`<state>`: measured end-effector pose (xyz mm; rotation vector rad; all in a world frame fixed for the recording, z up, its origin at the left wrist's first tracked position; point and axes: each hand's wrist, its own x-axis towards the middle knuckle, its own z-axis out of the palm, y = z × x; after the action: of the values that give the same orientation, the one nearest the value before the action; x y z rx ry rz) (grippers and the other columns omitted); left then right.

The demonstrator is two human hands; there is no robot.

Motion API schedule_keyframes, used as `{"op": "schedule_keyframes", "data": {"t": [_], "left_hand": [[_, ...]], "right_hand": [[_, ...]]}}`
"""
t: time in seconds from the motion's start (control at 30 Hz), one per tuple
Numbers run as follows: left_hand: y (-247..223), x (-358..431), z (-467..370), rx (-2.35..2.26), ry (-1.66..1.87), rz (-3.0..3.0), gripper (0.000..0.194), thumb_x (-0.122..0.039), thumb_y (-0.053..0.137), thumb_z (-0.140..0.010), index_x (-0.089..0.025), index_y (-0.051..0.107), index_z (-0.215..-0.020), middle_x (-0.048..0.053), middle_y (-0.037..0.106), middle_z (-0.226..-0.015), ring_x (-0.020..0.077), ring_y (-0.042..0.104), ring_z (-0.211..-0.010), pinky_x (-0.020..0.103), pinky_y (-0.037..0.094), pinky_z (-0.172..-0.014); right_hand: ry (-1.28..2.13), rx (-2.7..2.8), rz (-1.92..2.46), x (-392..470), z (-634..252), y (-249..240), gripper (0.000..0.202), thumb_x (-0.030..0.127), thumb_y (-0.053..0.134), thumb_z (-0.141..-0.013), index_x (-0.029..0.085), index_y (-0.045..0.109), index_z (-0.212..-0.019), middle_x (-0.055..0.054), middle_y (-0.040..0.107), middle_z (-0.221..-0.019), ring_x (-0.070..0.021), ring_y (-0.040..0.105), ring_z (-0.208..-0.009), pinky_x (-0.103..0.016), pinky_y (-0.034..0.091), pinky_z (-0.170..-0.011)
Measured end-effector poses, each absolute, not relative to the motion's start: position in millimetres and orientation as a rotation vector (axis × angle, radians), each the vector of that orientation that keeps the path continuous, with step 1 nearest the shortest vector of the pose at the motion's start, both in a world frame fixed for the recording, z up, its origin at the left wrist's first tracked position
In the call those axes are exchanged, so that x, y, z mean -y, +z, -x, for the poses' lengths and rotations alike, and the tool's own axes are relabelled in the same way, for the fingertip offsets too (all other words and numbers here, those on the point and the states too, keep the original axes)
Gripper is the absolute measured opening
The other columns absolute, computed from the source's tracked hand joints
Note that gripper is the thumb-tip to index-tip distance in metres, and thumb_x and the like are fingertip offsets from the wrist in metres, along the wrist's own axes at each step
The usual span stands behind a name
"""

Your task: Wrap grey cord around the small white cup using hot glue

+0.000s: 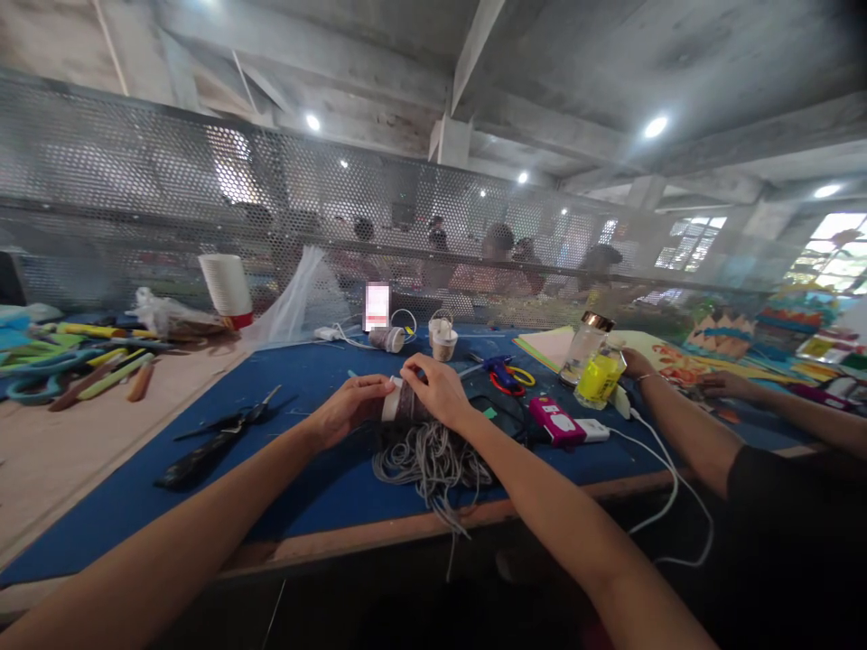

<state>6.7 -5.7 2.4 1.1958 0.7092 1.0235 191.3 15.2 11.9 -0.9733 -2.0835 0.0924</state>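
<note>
A white paper cup (391, 406) lies on its side between my hands, its body partly wound with grey cord (408, 403). My left hand (349, 411) grips the cup's left end, thumb and fingers pinched near the rim. From the right, my right hand (437, 390) reaches over the wound part, fingers curled against it close to my left fingertips. What exactly the right fingertips pinch is hidden. A loose heap of grey cord (437, 465) spreads below the cup, with strands hanging over the table's front edge. A black-handled tool (217, 442) rests left of my hands.
Behind my hands are a lit phone (377, 307), a cord-wound cup (386, 339) and another cup (443, 341). To the right lie a blue glue gun (499, 370), a magenta box (555, 422) and a bottle (600, 377), beside another person's arms (691, 424). Stacked cups (227, 287) stand left.
</note>
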Motion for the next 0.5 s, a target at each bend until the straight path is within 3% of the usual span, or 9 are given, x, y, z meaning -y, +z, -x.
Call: {"op": "schedule_keyframes", "data": {"t": [0.5], "left_hand": [[0.4, 2.9, -6.8, -0.712, 1.026, -1.173, 0.015, -0.027, 0.075, -0.07, -0.015, 0.069, -0.077, 0.003, 0.065, -0.073, 0.0142, 0.059, -0.065, 0.026, 0.044, -0.066]], "right_hand": [[0.037, 2.076, 0.991, -18.9, -190.6, 9.0, 0.022, 0.038, 0.043, -0.094, 0.024, 0.06, -0.098, -0.001, 0.064, -0.095, -0.013, 0.06, -0.085, -0.022, 0.043, -0.078]]}}
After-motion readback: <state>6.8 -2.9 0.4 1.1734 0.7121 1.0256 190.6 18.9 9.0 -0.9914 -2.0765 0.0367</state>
